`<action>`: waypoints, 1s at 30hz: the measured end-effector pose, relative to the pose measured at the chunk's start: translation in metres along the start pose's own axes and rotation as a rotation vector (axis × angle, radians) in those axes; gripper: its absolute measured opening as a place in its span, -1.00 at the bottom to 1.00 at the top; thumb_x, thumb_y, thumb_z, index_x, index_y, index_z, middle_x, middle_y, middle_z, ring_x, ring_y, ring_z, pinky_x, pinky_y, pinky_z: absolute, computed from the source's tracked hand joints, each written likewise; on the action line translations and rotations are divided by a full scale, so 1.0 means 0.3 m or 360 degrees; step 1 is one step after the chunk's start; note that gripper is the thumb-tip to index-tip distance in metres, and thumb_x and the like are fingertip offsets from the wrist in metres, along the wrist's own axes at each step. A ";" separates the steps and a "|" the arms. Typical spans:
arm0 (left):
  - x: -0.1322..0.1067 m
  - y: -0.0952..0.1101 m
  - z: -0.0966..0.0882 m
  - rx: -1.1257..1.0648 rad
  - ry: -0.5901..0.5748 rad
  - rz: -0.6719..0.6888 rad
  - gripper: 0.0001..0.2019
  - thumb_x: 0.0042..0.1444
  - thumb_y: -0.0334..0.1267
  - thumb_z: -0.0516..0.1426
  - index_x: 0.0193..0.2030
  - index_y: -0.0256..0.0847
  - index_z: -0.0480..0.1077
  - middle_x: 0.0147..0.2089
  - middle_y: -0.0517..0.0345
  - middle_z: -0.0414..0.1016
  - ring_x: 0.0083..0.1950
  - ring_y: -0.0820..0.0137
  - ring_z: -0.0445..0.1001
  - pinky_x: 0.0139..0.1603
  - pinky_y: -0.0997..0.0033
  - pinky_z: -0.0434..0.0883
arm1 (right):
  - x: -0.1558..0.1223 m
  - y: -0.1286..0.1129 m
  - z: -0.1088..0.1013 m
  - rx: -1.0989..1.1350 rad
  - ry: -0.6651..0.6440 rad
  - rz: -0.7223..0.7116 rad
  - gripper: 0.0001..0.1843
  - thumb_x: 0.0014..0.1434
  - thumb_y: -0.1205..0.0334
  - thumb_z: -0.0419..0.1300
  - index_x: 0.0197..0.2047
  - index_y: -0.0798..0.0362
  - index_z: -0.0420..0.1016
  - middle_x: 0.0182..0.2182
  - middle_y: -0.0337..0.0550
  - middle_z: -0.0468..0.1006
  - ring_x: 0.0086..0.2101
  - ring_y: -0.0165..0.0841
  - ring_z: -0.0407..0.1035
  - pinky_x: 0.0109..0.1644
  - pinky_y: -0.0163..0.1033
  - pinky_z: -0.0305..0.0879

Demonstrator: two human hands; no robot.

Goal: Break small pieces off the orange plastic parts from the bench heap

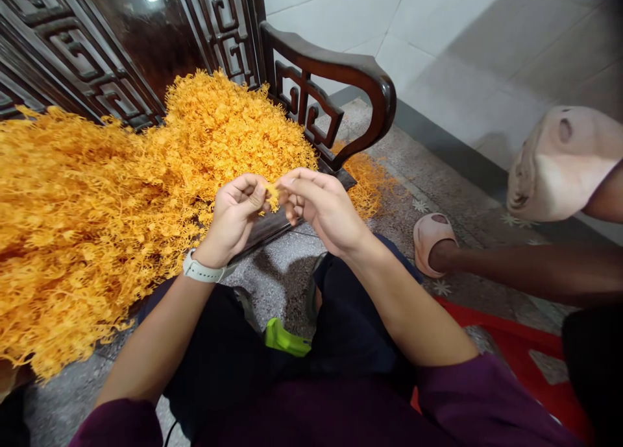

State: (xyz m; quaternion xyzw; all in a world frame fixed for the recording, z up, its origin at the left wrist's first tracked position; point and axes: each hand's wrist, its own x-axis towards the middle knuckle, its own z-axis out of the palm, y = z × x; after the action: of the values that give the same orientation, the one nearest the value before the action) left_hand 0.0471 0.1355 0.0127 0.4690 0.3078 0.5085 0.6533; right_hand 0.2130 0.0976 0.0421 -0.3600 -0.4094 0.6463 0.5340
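Both of my hands meet in front of me over a small orange plastic sprig (272,195). My left hand (234,215), with a white watch on its wrist, pinches the sprig from the left. My right hand (322,207) pinches it from the right, fingertips touching the left hand's. Just behind and to the left lies a big heap of the same orange plastic sprigs (97,200), spread over a dark carved wooden bench (335,90).
Another person's legs reach in from the right, with pink slippers (559,161) on the feet. A red mat (525,356) lies on the speckled stone floor. A green object (286,338) sits between my knees. More orange sprigs (367,181) lie under the bench's armrest.
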 end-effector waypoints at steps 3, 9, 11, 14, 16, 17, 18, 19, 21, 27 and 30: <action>0.010 -0.007 0.008 -0.0043 0.0158 0.0013 -0.66 -0.11 -0.16 0.54 -0.31 -0.24 0.56 -0.32 0.17 0.48 -0.40 0.53 0.39 -0.36 0.55 0.41 | -0.003 -0.002 0.008 -0.0021 0.0010 -0.0012 -0.59 0.10 -0.04 0.48 -0.19 0.05 0.47 -0.37 -0.27 0.49 -0.48 -0.50 0.30 -0.45 -0.33 0.23; 0.010 -0.022 0.017 0.0069 0.0252 0.0157 -0.70 0.01 -0.11 0.50 -0.24 -0.22 0.60 -0.28 0.15 0.53 -0.33 0.53 0.43 -0.29 0.59 0.42 | -0.003 0.034 0.024 -0.0274 0.0120 -0.0175 -0.44 0.00 -0.05 0.57 -0.13 0.02 0.39 -0.32 -0.28 0.44 -0.45 -0.50 0.23 -0.44 -0.32 0.20; 0.007 -0.029 0.019 0.0153 0.0221 0.0245 -0.73 0.06 -0.10 0.48 -0.25 -0.22 0.61 -0.28 0.14 0.54 -0.32 0.52 0.45 -0.28 0.57 0.43 | 0.001 0.046 0.027 -0.0323 0.0144 -0.0244 -0.48 0.06 -0.08 0.53 -0.18 0.02 0.38 -0.32 -0.27 0.43 -0.43 -0.49 0.22 -0.44 -0.32 0.19; 0.004 -0.031 0.017 0.0217 0.0179 0.0276 -0.76 0.13 -0.10 0.44 -0.23 -0.20 0.61 -0.32 0.16 0.52 -0.39 0.53 0.41 -0.35 0.56 0.40 | 0.007 0.050 0.025 -0.0362 0.0140 -0.0329 -0.55 0.16 -0.11 0.45 -0.23 0.02 0.39 -0.38 -0.28 0.43 -0.45 -0.49 0.22 -0.42 -0.31 0.18; 0.004 -0.026 0.014 0.0228 0.0162 0.0250 -0.77 0.15 -0.10 0.42 -0.22 -0.20 0.59 -0.36 0.19 0.49 -0.43 0.53 0.40 -0.39 0.56 0.38 | 0.010 0.047 0.019 -0.0388 0.0130 -0.0387 -0.58 0.20 -0.12 0.42 -0.23 0.04 0.43 -0.42 -0.29 0.43 -0.46 -0.48 0.23 -0.41 -0.30 0.19; 0.004 -0.022 0.014 0.0234 0.0153 0.0244 -0.76 0.16 -0.10 0.42 -0.21 -0.20 0.58 -0.38 0.20 0.48 -0.44 0.53 0.40 -0.40 0.57 0.38 | 0.011 0.045 0.015 -0.0405 0.0133 -0.0413 -0.59 0.22 -0.12 0.40 -0.22 0.05 0.45 -0.42 -0.28 0.44 -0.45 -0.47 0.25 -0.40 -0.30 0.19; 0.004 -0.018 0.014 0.0243 0.0147 0.0246 -0.75 0.15 -0.09 0.42 -0.20 -0.20 0.57 -0.39 0.20 0.47 -0.45 0.53 0.40 -0.40 0.57 0.38 | 0.012 0.044 0.011 -0.0423 0.0143 -0.0434 -0.60 0.24 -0.11 0.39 -0.21 0.06 0.48 -0.42 -0.27 0.45 -0.44 -0.47 0.26 -0.39 -0.30 0.20; 0.004 -0.014 0.014 0.0250 0.0142 0.0248 -0.74 0.14 -0.09 0.43 -0.20 -0.21 0.56 -0.39 0.20 0.47 -0.45 0.53 0.41 -0.41 0.57 0.39 | 0.013 0.043 0.007 -0.0442 0.0154 -0.0447 -0.61 0.25 -0.11 0.37 -0.20 0.07 0.50 -0.41 -0.26 0.46 -0.42 -0.46 0.27 -0.38 -0.29 0.21; 0.004 -0.008 0.016 0.0227 0.0127 0.0211 -0.69 0.11 -0.06 0.44 -0.20 -0.21 0.54 -0.38 0.21 0.47 -0.46 0.54 0.41 -0.43 0.58 0.40 | 0.014 0.043 0.001 -0.0451 0.0153 -0.0447 -0.61 0.25 -0.11 0.37 -0.19 0.07 0.53 -0.40 -0.25 0.47 -0.42 -0.46 0.29 -0.38 -0.29 0.22; 0.005 -0.013 0.014 0.0088 -0.0018 0.0097 -0.62 0.08 -0.02 0.47 -0.26 -0.22 0.46 -0.41 0.24 0.41 -0.48 0.54 0.41 -0.47 0.59 0.41 | 0.020 0.052 -0.001 -0.0293 0.0111 -0.0359 -0.51 0.18 -0.23 0.40 -0.22 0.07 0.53 -0.46 -0.28 0.46 -0.51 -0.49 0.24 -0.44 -0.30 0.22; 0.004 -0.014 0.006 0.0065 -0.0064 0.0117 -0.62 0.06 -0.03 0.48 -0.24 -0.22 0.46 -0.40 0.24 0.41 -0.49 0.55 0.41 -0.45 0.59 0.42 | 0.021 0.052 0.001 -0.0233 0.0157 -0.0351 -0.50 0.12 -0.21 0.47 -0.25 0.07 0.51 -0.47 -0.29 0.45 -0.51 -0.50 0.24 -0.45 -0.32 0.20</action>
State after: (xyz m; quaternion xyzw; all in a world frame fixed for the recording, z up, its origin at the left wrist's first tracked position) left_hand 0.0506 0.1358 0.0097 0.5033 0.2875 0.5163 0.6304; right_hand 0.2055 0.1023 0.0279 -0.3822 -0.4658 0.5337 0.5934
